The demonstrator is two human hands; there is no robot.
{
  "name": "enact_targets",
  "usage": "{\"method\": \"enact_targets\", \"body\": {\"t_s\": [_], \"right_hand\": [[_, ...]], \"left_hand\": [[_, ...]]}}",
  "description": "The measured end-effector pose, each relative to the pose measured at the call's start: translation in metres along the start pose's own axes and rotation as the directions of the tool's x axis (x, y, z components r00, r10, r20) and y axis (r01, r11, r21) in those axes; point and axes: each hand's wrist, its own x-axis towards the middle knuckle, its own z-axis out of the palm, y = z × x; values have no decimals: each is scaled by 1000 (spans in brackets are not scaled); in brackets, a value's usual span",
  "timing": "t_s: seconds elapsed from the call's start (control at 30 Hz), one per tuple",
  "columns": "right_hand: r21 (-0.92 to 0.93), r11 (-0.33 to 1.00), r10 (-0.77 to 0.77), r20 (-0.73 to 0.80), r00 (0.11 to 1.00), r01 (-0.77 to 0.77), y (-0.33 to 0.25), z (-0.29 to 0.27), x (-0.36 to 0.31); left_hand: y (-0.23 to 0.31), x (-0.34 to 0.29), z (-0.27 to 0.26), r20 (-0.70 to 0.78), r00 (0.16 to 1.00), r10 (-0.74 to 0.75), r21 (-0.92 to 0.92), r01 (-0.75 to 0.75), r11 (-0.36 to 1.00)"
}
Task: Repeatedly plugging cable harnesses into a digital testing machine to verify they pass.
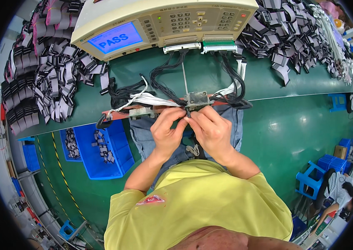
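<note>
My left hand (167,130) and my right hand (212,130) meet at the table's front edge, fingers closed in a pinch. Between their fingertips is a small black connector piece (188,113), mostly covered by the fingers. It sits against the front of a translucent fixture block (197,98) on a reddish strip. Whether it is plugged in, I cannot tell. Black wire bundles (162,75) and white wires (153,99) run from the fixture to the cable tester (164,27), whose blue screen (116,38) is lit. Another fixture block (142,112) lies left of my left hand.
Short grey ribbon cables with black connectors lie heaped at left (57,79) and right (287,35) on the green table (264,85). Below the left edge, a blue bin (101,164) holds more. Blue stools (309,180) and another person (338,187) are at the right.
</note>
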Motion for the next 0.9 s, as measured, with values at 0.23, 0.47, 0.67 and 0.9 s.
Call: {"method": "enact_targets", "body": {"t_s": [0.23, 0.47, 0.67, 0.9], "right_hand": [[-11, 1000, 17, 20, 1000, -17, -2, -3, 2], [8, 1000, 13, 34, 999, -13, -3, -4, 1], [18, 999, 32, 32, 999, -33, -4, -3, 2], [11, 999, 41, 47, 998, -42, -5, -1, 3]], "left_hand": [[0, 0, 1, -2, 1000, 10, 7, -10, 1000], [2, -1, 1, -16, 1000, 19, 10, -18, 1000], [1, -1, 0, -19, 1000, 19, 7, -18, 1000], [-1, -1, 1, -35, 999, 32, 16, -32, 999]]}}
